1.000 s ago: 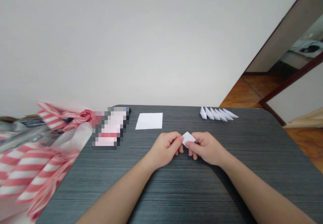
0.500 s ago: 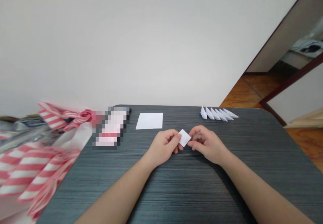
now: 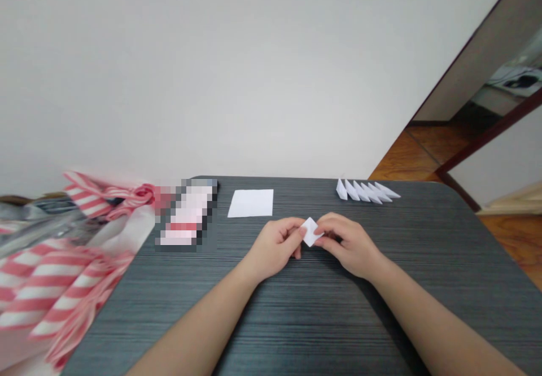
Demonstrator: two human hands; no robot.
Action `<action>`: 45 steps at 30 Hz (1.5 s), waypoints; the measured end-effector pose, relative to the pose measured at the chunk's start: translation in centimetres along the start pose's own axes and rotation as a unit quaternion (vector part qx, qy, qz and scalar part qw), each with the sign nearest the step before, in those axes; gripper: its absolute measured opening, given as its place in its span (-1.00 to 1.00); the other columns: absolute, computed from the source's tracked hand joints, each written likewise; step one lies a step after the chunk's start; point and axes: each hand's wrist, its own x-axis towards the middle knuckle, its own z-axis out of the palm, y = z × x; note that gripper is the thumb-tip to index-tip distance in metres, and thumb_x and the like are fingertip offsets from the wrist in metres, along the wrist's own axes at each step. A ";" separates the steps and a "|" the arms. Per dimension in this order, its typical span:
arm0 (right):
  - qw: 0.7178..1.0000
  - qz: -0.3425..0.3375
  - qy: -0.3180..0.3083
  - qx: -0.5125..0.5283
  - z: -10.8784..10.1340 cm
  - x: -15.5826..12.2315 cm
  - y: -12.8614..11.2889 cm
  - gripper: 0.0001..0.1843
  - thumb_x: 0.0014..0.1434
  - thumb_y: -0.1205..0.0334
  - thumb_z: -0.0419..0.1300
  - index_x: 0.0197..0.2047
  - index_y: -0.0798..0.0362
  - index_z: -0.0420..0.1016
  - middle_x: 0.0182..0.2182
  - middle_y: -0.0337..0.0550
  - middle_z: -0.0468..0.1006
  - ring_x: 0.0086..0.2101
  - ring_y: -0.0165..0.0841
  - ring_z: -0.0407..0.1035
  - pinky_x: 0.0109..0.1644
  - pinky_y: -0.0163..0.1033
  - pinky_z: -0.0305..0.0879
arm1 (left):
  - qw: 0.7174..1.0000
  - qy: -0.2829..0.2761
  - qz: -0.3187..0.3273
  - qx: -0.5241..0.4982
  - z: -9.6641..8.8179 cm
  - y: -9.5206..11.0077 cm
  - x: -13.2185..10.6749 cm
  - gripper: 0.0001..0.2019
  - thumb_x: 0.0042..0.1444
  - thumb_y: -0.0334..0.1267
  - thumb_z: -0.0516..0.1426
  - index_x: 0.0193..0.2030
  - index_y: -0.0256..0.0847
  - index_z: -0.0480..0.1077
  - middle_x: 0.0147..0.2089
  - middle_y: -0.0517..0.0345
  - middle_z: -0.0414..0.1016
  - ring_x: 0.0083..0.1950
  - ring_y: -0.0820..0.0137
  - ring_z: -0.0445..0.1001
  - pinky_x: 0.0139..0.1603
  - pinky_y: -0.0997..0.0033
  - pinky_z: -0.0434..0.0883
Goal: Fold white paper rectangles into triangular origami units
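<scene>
A small folded piece of white paper [image 3: 310, 231] sits between both hands just above the dark table [image 3: 296, 319]. My left hand [image 3: 277, 247] pinches its left corner with thumb and fingertips. My right hand [image 3: 349, 245] pinches its right side, fingers curled over it. A white square sheet [image 3: 251, 203] lies flat behind my left hand. A row of several folded white paper pieces [image 3: 366, 191] lies at the table's far right.
A red-and-white striped cloth [image 3: 63, 269] is heaped off the table's left edge. A blurred pink and white flat object [image 3: 186, 218] lies at the far left of the table. A wall stands behind; wooden floor shows at right.
The hands have drawn closer together and the right hand's fingers have closed over the small paper, which now shows less of its face than half a second ago.
</scene>
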 end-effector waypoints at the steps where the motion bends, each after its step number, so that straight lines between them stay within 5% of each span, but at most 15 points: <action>1: 1.000 -0.004 0.002 -0.004 0.0 0.0 0.0 -0.94 0.25 0.37 0.24 -0.22 0.02 0.48 -0.28 -0.15 0.52 -0.29 -0.37 0.41 -0.19 -0.29 0.31 | 1.000 0.000 -0.001 -0.006 0.0 -0.1 0.0 -0.74 0.30 -0.13 0.05 -0.12 -0.26 0.47 -0.58 0.26 0.41 -0.54 0.48 0.37 -0.46 0.52 0.27; 10: 1.000 -0.010 0.010 -0.011 -0.1 0.2 -0.4 -0.88 0.30 0.37 0.16 -0.28 0.04 0.47 -0.31 -0.14 0.53 -0.29 -0.36 0.42 -0.18 -0.28 0.31 | 0.999 0.006 0.016 0.031 0.0 -0.3 -0.1 -0.72 0.33 -0.15 0.02 -0.28 -0.25 0.45 -0.56 0.25 0.43 -0.51 0.47 0.39 -0.37 0.49 0.32; 21: 0.995 0.072 0.035 -0.056 0.5 0.0 -0.3 -0.87 0.30 0.36 0.11 -0.32 0.03 0.37 -0.43 -0.23 0.45 -0.41 -0.38 0.35 -0.28 -0.29 0.24 | 0.998 -0.006 0.025 0.061 -0.1 0.1 -0.2 -0.69 0.34 -0.16 0.00 -0.34 -0.24 0.42 -0.56 0.25 0.43 -0.48 0.48 0.39 -0.33 0.49 0.32; 29: 0.991 0.087 0.061 -0.080 0.7 0.2 -0.3 -0.87 0.28 0.32 0.13 -0.35 0.03 0.35 -0.46 -0.24 0.43 -0.44 -0.38 0.33 -0.33 -0.30 0.21 | 0.999 -0.024 -0.003 -0.038 0.4 0.4 -0.1 -0.83 0.15 -0.24 0.19 -0.16 -0.27 0.48 -0.39 0.20 0.50 -0.48 0.51 0.38 -0.43 0.54 0.35; 38: 0.992 0.093 0.054 -0.068 0.5 0.1 -0.7 -0.86 0.28 0.30 0.13 -0.35 0.02 0.37 -0.50 -0.25 0.44 -0.48 -0.40 0.33 -0.37 -0.30 0.22 | 0.998 -0.010 0.006 0.062 -0.1 0.6 -0.2 -0.73 0.29 -0.14 0.06 -0.27 -0.24 0.49 -0.55 0.24 0.45 -0.50 0.48 0.40 -0.40 0.54 0.30; 45: 0.989 0.131 0.055 0.029 0.9 -0.3 0.1 -0.88 0.30 0.24 0.12 -0.09 0.01 0.38 -0.45 -0.27 0.50 -0.52 -0.42 0.41 -0.41 -0.33 0.32 | 0.996 -0.011 0.013 0.091 0.0 0.4 -0.1 -0.73 0.32 -0.18 0.03 -0.33 -0.23 0.46 -0.56 0.26 0.45 -0.49 0.48 0.40 -0.36 0.54 0.29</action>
